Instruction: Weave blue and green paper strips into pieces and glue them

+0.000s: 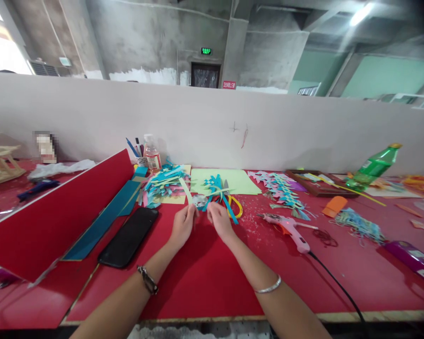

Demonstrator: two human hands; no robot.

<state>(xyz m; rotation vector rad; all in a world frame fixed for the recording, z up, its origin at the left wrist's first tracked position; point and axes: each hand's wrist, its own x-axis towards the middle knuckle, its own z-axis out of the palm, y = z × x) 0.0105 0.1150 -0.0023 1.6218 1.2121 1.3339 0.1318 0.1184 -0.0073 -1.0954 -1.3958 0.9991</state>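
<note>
My left hand (183, 225) is closed, pinching a pale yellow-green paper strip (185, 189) that stands up from the fingertips. Close beside it, my right hand (219, 220) is curled shut with its fingertips turned inward; what it grips, if anything, is hidden. Just beyond the right hand lie woven blue and pale paper strips (216, 184), partly over yellow-handled scissors (237, 207). A heap of blue, pink and pale strips (166, 182) rests behind my left hand. Light green paper sheets (247, 181) lie at the back.
To the left are a black phone (128, 238) and an upright red board (70, 207). A pink glue gun (288, 228) with its cord lies right, near a braided paper piece (281, 190). Further off are a green bottle (372, 167), a clear bottle (151, 153) and a low partition (205, 127).
</note>
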